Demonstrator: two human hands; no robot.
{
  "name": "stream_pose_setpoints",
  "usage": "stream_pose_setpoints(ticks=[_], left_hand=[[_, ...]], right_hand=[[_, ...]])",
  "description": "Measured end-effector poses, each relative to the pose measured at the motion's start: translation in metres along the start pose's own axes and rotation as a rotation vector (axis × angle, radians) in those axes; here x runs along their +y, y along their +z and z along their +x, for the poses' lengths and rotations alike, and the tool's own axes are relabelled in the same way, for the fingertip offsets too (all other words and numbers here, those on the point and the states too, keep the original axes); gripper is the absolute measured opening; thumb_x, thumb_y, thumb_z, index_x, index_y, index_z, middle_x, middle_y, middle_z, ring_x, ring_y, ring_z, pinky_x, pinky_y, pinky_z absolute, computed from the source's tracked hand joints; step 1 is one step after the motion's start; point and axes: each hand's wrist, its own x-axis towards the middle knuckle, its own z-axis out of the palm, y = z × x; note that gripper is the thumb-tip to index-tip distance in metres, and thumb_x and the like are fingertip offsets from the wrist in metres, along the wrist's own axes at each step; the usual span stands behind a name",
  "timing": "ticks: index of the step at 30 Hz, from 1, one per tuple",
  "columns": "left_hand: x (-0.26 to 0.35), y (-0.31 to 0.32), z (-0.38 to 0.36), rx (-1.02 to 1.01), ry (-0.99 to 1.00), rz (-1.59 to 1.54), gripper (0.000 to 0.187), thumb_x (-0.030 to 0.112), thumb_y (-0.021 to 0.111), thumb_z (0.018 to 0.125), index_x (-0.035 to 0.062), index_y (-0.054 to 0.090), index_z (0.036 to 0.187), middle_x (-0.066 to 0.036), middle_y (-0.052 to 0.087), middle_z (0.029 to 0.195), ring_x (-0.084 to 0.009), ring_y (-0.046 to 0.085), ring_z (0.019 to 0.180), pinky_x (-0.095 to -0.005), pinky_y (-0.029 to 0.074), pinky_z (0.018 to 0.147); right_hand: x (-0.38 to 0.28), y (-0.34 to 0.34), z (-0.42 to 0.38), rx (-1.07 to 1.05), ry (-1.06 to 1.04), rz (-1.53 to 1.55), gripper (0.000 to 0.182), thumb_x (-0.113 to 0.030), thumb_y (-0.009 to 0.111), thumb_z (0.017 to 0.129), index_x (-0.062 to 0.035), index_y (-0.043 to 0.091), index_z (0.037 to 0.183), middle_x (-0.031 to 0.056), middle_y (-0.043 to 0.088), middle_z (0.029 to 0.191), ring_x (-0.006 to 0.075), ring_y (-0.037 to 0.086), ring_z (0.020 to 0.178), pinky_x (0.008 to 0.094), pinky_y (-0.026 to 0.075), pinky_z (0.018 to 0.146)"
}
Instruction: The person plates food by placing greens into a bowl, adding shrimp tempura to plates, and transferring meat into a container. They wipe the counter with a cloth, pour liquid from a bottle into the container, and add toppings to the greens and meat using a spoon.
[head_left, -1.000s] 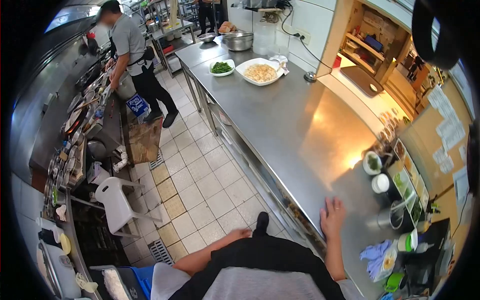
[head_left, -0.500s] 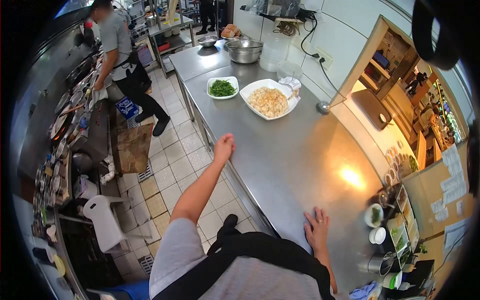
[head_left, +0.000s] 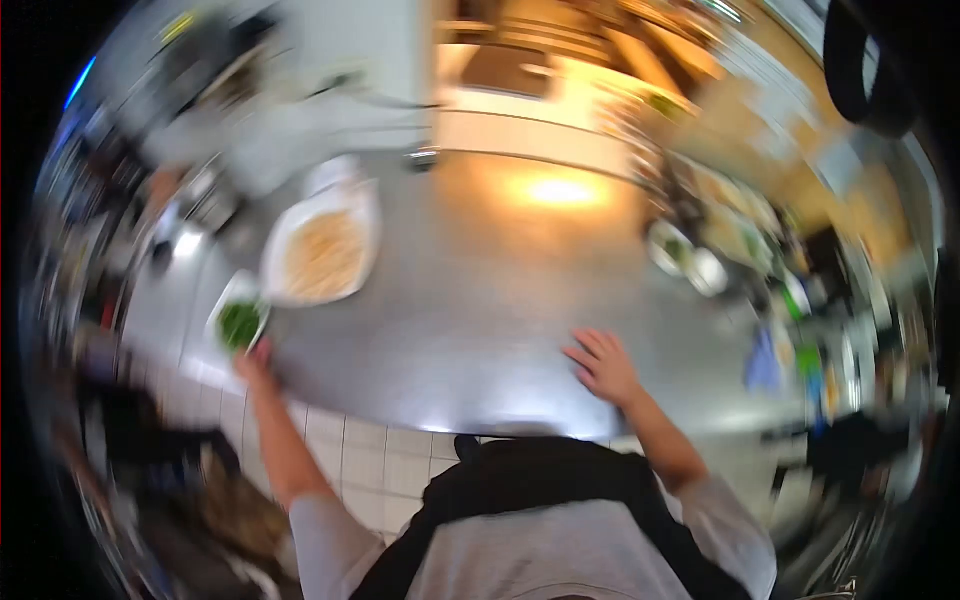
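My left hand (head_left: 256,362) is at the near edge of a small white bowl of green leaves (head_left: 240,325), at the left of the steel table (head_left: 450,310); blur hides how its fingers meet the rim. Beside that bowl stands a larger white bowl of fried rice (head_left: 325,255). Over the right part of the table, my right hand (head_left: 603,366) has its fingers spread and holds nothing.
Metal bowls (head_left: 208,200) stand at the back left. A lit pass-through window (head_left: 540,125) lies behind the table. At the right are small white dishes (head_left: 708,272), food trays and a blue cloth (head_left: 763,358).
The view has swung right and is now blurred. My left hand has reached forward to the bowl of greens. My right hand has moved forward over the table, fingers still spread.
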Motion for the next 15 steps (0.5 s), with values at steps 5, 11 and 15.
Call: stream_pose_setpoints(ticks=[5, 11, 15], left_hand=[[0.035, 0.031, -0.157, 0.196, 0.105, 0.230, 0.046, 0.022, 0.049, 0.089, -0.0187, 0.050, 0.110, -0.028, 0.059, 0.100, -0.0370, 0.064, 0.087, -0.0381, 0.059, 0.077], [0.008, -0.001, -0.221, 0.155, -0.002, 0.322, 0.040, 0.020, 0.048, 0.090, -0.0138, 0.049, 0.112, -0.024, 0.062, 0.096, -0.0327, 0.066, 0.083, -0.0343, 0.058, 0.072], [-0.028, 0.014, -0.286, 0.045, -0.054, 0.369, 0.039, 0.018, 0.051, 0.087, -0.0095, 0.046, 0.114, -0.021, 0.062, 0.096, -0.0309, 0.066, 0.081, -0.0319, 0.056, 0.069]], right_hand=[[0.009, 0.016, -0.023, 0.263, 0.263, 0.039, 0.038, -0.025, 0.062, 0.083, -0.0153, 0.057, 0.119, 0.0109, 0.049, 0.130, 0.0276, 0.042, 0.125, 0.0454, 0.031, 0.104], [0.005, 0.007, -0.075, 0.359, 0.217, 0.069, 0.027, -0.018, 0.062, 0.081, -0.0118, 0.062, 0.106, 0.0135, 0.055, 0.120, 0.0312, 0.049, 0.116, 0.0445, 0.037, 0.099], [0.081, -0.018, -0.163, 0.504, 0.395, -0.032, 0.014, -0.010, 0.062, 0.077, -0.0082, 0.065, 0.090, 0.0138, 0.062, 0.104, 0.0322, 0.057, 0.101, 0.0437, 0.046, 0.085]])
